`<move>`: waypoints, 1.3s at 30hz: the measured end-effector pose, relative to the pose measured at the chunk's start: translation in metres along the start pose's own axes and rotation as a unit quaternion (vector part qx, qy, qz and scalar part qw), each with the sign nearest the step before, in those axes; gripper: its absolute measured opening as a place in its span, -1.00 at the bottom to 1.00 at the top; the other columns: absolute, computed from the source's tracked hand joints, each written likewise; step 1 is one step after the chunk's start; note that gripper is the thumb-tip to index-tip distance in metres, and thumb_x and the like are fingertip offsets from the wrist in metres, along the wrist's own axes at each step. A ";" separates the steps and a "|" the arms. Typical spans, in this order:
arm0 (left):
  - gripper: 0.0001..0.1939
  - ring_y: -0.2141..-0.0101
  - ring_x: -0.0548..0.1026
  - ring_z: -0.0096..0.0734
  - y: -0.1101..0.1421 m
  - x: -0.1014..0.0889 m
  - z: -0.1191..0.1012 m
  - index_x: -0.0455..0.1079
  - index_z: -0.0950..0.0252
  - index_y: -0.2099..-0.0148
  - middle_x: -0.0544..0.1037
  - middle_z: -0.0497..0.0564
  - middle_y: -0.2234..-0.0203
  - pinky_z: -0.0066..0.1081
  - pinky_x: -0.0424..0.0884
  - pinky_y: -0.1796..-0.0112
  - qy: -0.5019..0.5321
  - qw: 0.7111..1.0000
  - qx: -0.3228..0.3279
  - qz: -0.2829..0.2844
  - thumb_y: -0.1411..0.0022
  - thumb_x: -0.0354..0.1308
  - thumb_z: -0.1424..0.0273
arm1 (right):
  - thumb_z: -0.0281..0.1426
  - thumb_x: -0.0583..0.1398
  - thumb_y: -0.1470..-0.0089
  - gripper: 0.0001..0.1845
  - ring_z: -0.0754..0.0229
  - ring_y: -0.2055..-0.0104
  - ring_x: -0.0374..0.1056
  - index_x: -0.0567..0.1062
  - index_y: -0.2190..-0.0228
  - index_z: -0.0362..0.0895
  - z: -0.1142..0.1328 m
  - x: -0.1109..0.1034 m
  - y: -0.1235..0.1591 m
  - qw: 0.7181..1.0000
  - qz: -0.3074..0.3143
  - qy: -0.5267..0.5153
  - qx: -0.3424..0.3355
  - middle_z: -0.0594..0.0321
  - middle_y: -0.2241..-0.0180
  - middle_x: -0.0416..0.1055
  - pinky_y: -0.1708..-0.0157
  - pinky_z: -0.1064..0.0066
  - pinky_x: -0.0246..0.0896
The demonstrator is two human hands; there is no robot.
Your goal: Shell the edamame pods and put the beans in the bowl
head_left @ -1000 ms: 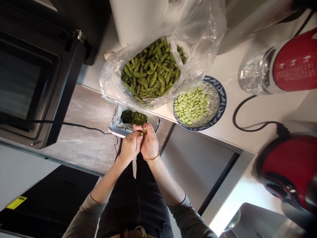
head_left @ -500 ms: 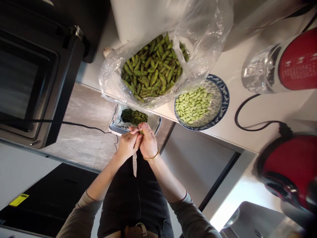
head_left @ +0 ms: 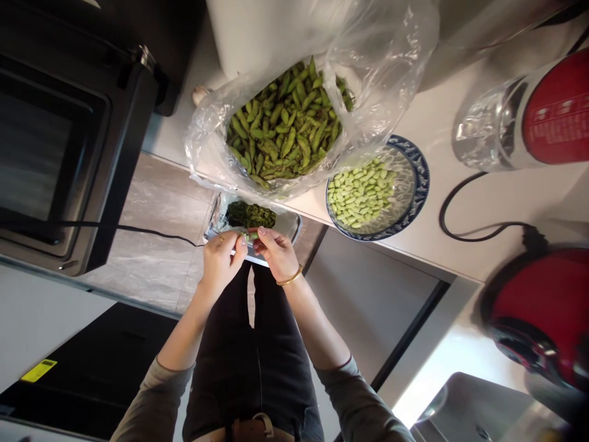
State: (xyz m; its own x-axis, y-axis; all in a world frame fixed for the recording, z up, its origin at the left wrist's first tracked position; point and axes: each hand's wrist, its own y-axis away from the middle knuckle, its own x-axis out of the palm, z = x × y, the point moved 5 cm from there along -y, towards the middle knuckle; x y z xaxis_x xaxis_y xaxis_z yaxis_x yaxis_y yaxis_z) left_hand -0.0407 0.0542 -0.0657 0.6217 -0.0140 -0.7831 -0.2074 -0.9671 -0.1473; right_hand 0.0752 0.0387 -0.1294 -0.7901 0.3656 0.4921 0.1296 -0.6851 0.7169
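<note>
In the head view, a small bright-green bean pod (head_left: 252, 236) sits above the grey rimmed bin (head_left: 292, 228), pinched between the fingertips of the bare left hand (head_left: 278, 255) with the gold bangle and the bare right hand (head_left: 221, 259). It looks plump and smooth. Fingers cover much of it, so whether it is split open is hard to tell. The clear plastic bag (head_left: 209, 144) runs past the top edge; the red-and-clear appliance (head_left: 559, 113) is cut off at the right.
</note>
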 end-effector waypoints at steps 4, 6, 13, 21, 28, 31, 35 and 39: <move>-0.80 0.57 0.35 -0.53 0.002 0.005 0.009 0.30 0.28 0.36 0.43 -0.08 0.57 -0.50 0.23 0.47 0.015 0.998 -0.055 0.005 -0.33 -0.05 0.41 | -0.18 0.42 0.29 -0.67 0.30 0.48 0.45 0.62 0.43 -0.11 -0.001 -0.001 -0.001 1.000 0.004 -0.031 0.004 0.30 0.53 0.55 0.43 0.47 0.42; -0.81 0.58 0.33 -0.53 0.003 0.009 0.013 0.32 0.28 0.33 0.43 -0.08 0.56 -0.50 0.24 0.48 0.023 0.997 -0.076 0.019 -0.32 -0.05 0.39 | -0.23 0.44 0.33 -0.65 0.26 0.44 0.49 0.62 0.41 -0.10 -0.002 -0.003 0.000 1.000 -0.003 -0.025 0.003 0.30 0.48 0.58 0.37 0.42 0.46; -0.78 0.48 0.39 -0.44 0.006 0.021 -0.002 0.34 0.27 0.40 0.42 -0.03 0.55 -0.45 0.29 0.40 0.021 0.996 0.012 0.084 -0.29 -0.04 0.43 | -0.27 0.42 0.27 -0.73 0.18 0.32 0.53 0.60 0.42 -0.06 -0.005 -0.012 -0.005 0.993 -0.082 -0.070 -0.040 0.32 0.42 0.61 0.17 0.28 0.47; -0.70 0.11 0.45 -0.29 0.003 0.016 0.012 0.33 0.25 -0.05 0.50 0.11 0.11 -0.29 0.39 0.12 0.026 0.999 -0.029 0.024 -0.27 0.07 0.37 | -0.23 0.43 0.33 -0.64 0.17 0.35 0.52 0.62 0.42 -0.13 -0.006 -0.014 -0.006 1.000 -0.026 -0.006 -0.001 0.27 0.43 0.60 0.19 0.23 0.48; -0.85 0.24 0.46 -0.31 0.015 0.027 -0.007 0.47 0.19 0.15 0.59 -0.01 0.30 -0.29 0.39 0.18 -0.005 0.997 0.067 0.036 -0.24 0.13 0.46 | -0.24 0.44 0.32 -0.70 0.18 0.34 0.53 0.61 0.46 -0.09 -0.017 -0.017 -0.016 0.990 -0.099 -0.100 -0.020 0.29 0.44 0.60 0.14 0.26 0.46; -0.84 0.25 0.46 -0.31 0.021 0.032 -0.012 0.46 0.19 0.14 0.59 -0.01 0.32 -0.29 0.39 0.19 -0.004 0.996 0.067 0.052 -0.24 0.12 0.45 | -0.26 0.39 0.20 -0.77 0.13 0.26 0.54 0.59 0.44 -0.10 -0.017 -0.022 -0.021 0.987 -0.103 -0.126 -0.009 0.23 0.39 0.61 0.09 0.22 0.43; -0.71 0.17 0.45 -0.27 0.018 0.029 0.004 0.39 0.22 -0.02 0.54 0.09 0.17 -0.25 0.36 0.11 -0.026 0.999 -0.018 0.009 -0.24 0.14 0.37 | -0.27 0.35 0.11 -0.80 0.10 0.17 0.53 0.59 0.40 -0.11 -0.016 -0.026 -0.019 0.990 -0.078 -0.118 0.009 0.18 0.33 0.62 0.04 0.21 0.39; -0.68 0.13 0.44 -0.21 0.011 0.032 0.014 0.40 0.24 0.02 0.52 0.11 0.16 -0.22 0.33 0.10 -0.039 0.998 -0.045 -0.011 -0.19 0.20 0.28 | -0.28 0.36 0.12 -0.80 0.13 0.15 0.52 0.60 0.40 -0.09 -0.017 -0.025 -0.011 0.991 -0.072 -0.114 0.007 0.18 0.32 0.62 0.01 0.24 0.36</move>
State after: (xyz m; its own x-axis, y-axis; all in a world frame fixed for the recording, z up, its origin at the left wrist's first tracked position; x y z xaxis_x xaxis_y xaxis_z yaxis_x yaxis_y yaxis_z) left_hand -0.0339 0.0463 -0.1008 0.5639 0.0247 -0.8255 -0.1234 -0.9858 -0.1138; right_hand 0.0832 0.0268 -0.1580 -0.6453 0.5926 0.4821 0.0353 -0.6073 0.7937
